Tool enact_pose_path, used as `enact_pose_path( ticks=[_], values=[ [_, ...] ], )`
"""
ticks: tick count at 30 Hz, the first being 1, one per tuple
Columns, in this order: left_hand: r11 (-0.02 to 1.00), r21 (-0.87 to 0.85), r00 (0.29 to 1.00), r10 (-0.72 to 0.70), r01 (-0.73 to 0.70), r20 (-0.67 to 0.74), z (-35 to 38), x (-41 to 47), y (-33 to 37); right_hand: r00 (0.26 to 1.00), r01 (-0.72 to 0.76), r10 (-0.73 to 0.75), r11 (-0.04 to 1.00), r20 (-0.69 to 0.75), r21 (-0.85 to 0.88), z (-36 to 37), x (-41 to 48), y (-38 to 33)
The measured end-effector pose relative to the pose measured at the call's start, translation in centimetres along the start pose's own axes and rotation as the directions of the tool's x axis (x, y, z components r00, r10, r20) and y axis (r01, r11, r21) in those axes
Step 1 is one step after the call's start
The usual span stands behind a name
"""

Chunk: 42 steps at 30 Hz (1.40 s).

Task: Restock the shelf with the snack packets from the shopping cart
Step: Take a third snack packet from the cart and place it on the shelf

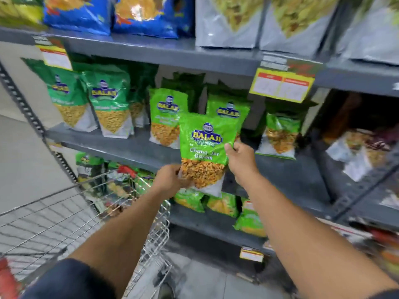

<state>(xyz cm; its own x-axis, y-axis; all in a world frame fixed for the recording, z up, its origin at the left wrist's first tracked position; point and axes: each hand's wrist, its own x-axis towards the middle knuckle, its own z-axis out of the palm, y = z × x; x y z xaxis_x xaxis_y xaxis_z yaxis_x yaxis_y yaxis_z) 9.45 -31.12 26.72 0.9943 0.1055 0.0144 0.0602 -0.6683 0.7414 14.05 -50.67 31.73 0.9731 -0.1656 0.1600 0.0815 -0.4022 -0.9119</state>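
Green snack packet (205, 147) pinched upright between left hand (170, 178) and right hand (240, 157); best slotted squarely onto shelf (129, 145) behind front row.

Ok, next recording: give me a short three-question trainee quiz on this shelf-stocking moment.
1. True or false: the green Balaji packet is held by both the left hand and the right hand.
2. Where is the shopping cart? A) to the person's left B) to the person's right C) behind the shelf
3. Fill in: the packs on the top shelf at the left are ____ in colour.

Key: 1 true; 2 A; 3 blue
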Motion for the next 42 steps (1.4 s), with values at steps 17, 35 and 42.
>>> enact_pose_path(
  ticks=[17,35,42],
  values=[
    [0.985,-0.119,0.972,0.148,-0.127,0.185,15.4,10.1,14.4,0.937,-0.042,0.107,0.979,-0.333,0.198,-15.0,11.4,7.6],
    [0.984,-0.163,0.972,0.105,-0.07,0.212,20.7,17.2,14.0,0.912,0.057,0.098,0.931,-0.398,0.361,-15.9,20.3,8.7],
    [0.987,-0.117,0.963,0.136,-0.112,0.232,20.7,16.9,14.0,0.891,0.094,0.177,0.83,-0.419,0.55,-17.6,21.0,8.2]
  ],
)
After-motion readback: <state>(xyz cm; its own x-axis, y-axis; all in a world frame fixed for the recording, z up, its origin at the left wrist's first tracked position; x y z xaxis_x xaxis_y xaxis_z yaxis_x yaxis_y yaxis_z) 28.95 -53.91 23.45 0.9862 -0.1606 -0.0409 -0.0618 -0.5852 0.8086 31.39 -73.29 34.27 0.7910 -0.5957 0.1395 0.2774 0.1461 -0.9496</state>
